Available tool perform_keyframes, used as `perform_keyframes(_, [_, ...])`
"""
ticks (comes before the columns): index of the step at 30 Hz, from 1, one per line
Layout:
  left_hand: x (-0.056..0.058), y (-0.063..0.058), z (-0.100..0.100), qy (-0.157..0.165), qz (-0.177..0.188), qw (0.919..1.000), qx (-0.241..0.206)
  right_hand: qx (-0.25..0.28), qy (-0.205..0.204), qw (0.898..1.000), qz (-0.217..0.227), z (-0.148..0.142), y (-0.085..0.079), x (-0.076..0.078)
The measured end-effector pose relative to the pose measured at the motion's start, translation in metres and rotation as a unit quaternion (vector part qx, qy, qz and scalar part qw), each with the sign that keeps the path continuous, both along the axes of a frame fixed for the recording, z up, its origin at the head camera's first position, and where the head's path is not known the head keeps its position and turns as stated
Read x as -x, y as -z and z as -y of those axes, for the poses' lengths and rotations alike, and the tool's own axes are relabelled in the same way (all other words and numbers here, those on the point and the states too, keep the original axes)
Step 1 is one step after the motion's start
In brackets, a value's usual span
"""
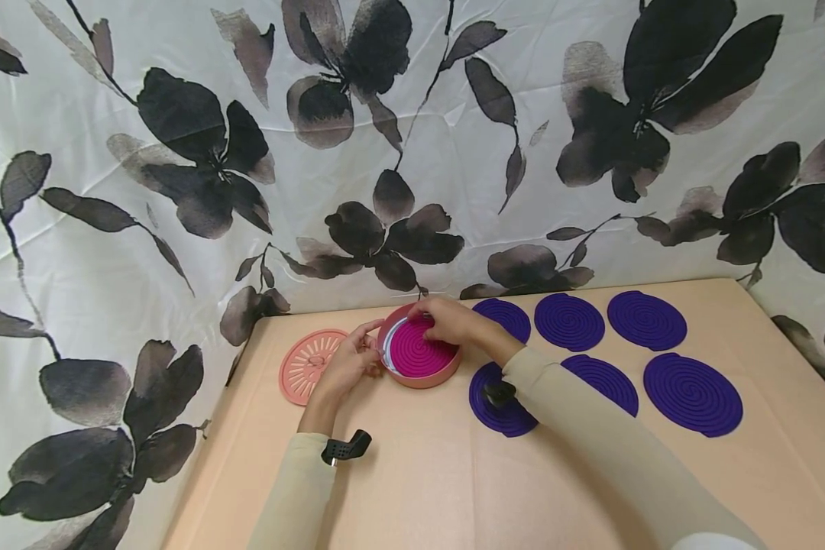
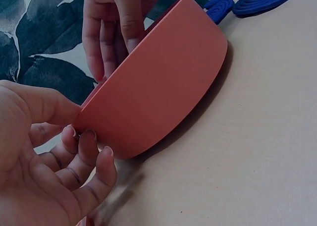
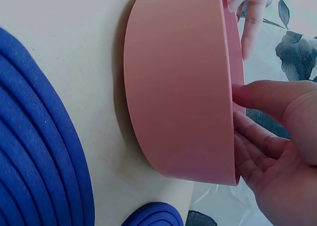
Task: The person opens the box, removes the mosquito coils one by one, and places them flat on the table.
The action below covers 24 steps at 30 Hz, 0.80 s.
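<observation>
A round, salmon-pink container (image 1: 422, 382) stands on the table with a magenta spiral mosquito coil (image 1: 419, 355) inside. A pale ring (image 1: 387, 347) shows along the inner left wall. My left hand (image 1: 354, 359) pinches the container's left rim between thumb and index finger, the other fingers curled by its outer wall (image 2: 153, 82). From the right, my right hand (image 1: 447, 321) reaches over the rim, its thumb and fingers bent down onto the coil's upper part; the container wall hides those fingertips in the right wrist view. The slotted pink lid (image 1: 302, 363) lies beside the left hand.
Several dark blue spiral coils (image 1: 569, 322) lie in two rows on the right of the table (image 1: 419, 473). The right forearm passes over some of them, and a black wrist camera (image 1: 499, 393) overlaps one. A floral cloth (image 1: 412, 229) hangs behind the table's back edge.
</observation>
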<state>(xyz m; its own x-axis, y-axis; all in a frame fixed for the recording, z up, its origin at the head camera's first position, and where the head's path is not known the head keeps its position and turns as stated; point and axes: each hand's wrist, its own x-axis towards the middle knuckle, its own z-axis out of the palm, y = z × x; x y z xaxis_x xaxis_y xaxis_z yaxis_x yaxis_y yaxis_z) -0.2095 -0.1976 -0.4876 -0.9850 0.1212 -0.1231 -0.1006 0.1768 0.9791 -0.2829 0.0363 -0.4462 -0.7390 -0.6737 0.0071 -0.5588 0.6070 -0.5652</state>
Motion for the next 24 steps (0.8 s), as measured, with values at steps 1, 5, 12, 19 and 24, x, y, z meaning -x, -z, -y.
perform_keyframes(1, [-0.001,0.0,0.001,0.001,-0.001,1.0,0.0,0.006,0.003,1.0,0.006,0.0,0.0,-0.001])
perform_keyframes(5, [-0.004,-0.001,0.005,0.008,-0.002,1.0,-0.002,0.036,0.012,0.999,0.033,0.0,-0.003,-0.008])
perform_keyframes(12, [-0.008,-0.003,0.008,0.014,0.005,0.9999,0.0,0.091,0.015,0.994,0.056,-0.004,-0.003,-0.014])
perform_keyframes(19, [-0.007,-0.002,0.007,0.012,0.003,0.9999,0.0,0.128,0.038,0.988,0.082,-0.01,0.0,-0.015])
perform_keyframes(24, [-0.005,-0.001,0.007,0.012,0.001,0.9999,-0.002,0.155,0.039,0.979,0.126,-0.018,0.004,-0.014])
